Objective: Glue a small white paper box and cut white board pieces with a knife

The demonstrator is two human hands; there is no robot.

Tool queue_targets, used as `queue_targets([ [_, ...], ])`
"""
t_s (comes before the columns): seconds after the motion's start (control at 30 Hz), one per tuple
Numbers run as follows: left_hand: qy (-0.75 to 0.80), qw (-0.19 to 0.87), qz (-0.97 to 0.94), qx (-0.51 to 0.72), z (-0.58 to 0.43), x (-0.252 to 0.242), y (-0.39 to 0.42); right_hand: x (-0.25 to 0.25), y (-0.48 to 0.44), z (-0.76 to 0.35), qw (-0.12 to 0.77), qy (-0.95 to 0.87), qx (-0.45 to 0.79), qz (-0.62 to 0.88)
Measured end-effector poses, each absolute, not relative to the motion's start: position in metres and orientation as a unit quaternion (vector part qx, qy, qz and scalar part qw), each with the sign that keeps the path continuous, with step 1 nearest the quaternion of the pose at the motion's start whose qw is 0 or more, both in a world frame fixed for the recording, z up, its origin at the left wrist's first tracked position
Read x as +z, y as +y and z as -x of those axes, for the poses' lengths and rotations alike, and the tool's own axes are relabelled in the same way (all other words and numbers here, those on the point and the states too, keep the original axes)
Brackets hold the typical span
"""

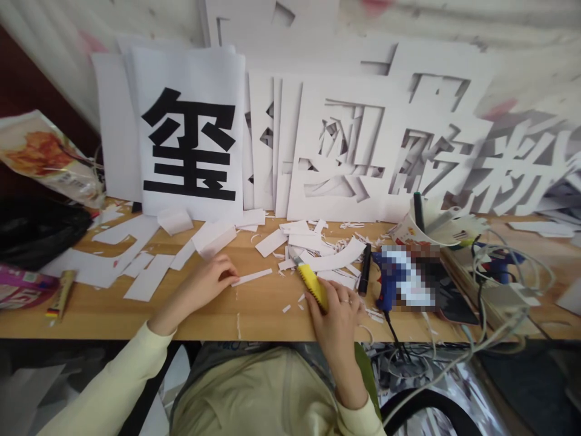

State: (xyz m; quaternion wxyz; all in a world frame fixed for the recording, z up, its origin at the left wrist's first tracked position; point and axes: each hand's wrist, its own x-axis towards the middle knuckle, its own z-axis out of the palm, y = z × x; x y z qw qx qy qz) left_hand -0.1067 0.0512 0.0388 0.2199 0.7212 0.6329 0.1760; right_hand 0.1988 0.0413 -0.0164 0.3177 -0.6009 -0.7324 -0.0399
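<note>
My left hand (204, 286) pinches the left end of a narrow white paper strip (255, 277) just above the wooden table (263, 321). In my right hand (338, 315) is a yellow utility knife (312, 284), its tip pointing away from me toward a heap of paper scraps (313, 242). A gap of bare wood lies between the strip and the knife. Part of the knife's handle is hidden by my fingers. Beside my right hand lies a black marker (365, 269).
Sheets with cut-out characters (340, 151) and one printed sheet (190, 133) lean at the back. To the right are a blue glue gun (387, 281), a cup of tools (420, 224), and tangled cables (499, 284). A black bag (40, 227) and a small tube (61, 295) lie left.
</note>
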Motion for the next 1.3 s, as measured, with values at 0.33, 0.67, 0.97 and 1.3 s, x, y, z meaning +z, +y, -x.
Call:
queue_targets([
  [0.33, 0.695, 0.125, -0.657, 0.263, 0.123, 0.036, 0.003, 0.025, 0.032, -0.217, 0.389, -0.742, 0.234, 0.494],
  [0.67, 0.565, -0.084, -0.726, 0.383, 0.080, 0.030, -0.090, 0.043, 0.024, -0.215, 0.144, -0.921, 0.244, 0.267],
  [0.97, 0.549, -0.052, -0.805, 0.219, -0.026, -0.014, -0.098, 0.030, 0.030, -0.214, 0.088, -0.982, 0.031, 0.164],
  [1.3, 0.587, 0.008, -0.783, 0.206, -0.030, -0.029, -0.102, 0.028, 0.032, -0.210, 0.089, -0.985, 0.024, 0.146],
])
